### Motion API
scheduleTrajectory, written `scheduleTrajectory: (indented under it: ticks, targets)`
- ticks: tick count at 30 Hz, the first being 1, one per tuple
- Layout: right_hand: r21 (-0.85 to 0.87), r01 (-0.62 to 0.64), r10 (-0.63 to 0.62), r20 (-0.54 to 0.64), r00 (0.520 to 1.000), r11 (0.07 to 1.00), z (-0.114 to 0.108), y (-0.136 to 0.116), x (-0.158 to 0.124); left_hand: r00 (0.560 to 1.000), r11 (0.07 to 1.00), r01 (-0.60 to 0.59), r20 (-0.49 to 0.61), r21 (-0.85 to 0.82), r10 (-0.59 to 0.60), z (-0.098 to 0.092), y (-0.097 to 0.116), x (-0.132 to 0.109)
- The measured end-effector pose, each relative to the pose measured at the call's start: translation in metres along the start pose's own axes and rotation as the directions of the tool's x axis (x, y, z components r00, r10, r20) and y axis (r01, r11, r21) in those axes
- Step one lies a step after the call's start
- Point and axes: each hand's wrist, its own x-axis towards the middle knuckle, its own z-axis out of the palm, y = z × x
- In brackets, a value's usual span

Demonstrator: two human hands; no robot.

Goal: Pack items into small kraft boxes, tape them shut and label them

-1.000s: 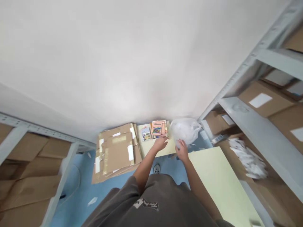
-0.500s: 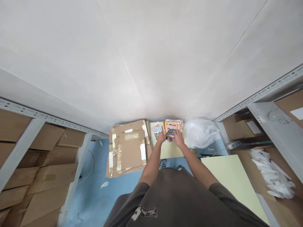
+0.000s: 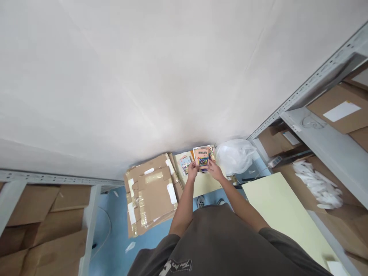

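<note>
A small book with a salmon-pink cover and a colourful picture [image 3: 202, 158] lies at the top of a pile of books [image 3: 212, 152] on a pale yellow board [image 3: 204, 185]. My left hand [image 3: 193, 170] is closed at the lower left edge of that book, fingers pinched together. On the opposite side, my right hand [image 3: 214, 171] grips the lower right edge with thumb and fingers. Just left of my left hand lies a light blue book [image 3: 184, 164] with a cartoon cover. Whether the pink book is lifted off the pile I cannot tell.
Flattened cardboard boxes [image 3: 156, 195] are stacked to the left. A white plastic bag [image 3: 235, 156] sits at the right by the wall. Metal shelves with cardboard boxes [image 3: 61, 226] stand on both sides. A pale yellow panel [image 3: 287, 214] is at the lower right.
My right hand has shifted from on top of the pink book's cover to its right edge. My left hand now pinches its lower left edge. The camera view has tilted and turned.
</note>
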Motion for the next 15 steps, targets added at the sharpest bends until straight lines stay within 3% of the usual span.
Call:
scheduleTrajectory:
  ticks: [4,6,12,15]
  targets:
    - [0.445,-0.045,0.143,-0.191,0.971,0.895,-0.023,-0.002,-0.008,0.979,0.999,0.040,0.200,-0.032,-0.033,0.030,0.005,-0.003]
    - [0.563,-0.013,0.205,-0.279,0.938,0.826,-0.045,-0.004,-0.017,0.950,0.999,0.042,0.311,-0.015,-0.035,0.049,0.007,-0.007]
    - [0.657,0.058,0.325,-0.446,0.834,0.752,-0.130,-0.010,-0.072,0.861,0.996,-0.028,0.508,0.084,-0.019,0.128,0.016,-0.033]
    - [0.681,0.118,0.353,-0.511,0.784,0.723,-0.164,-0.008,-0.112,0.807,0.992,-0.005,0.586,0.128,-0.072,0.168,0.015,-0.055]
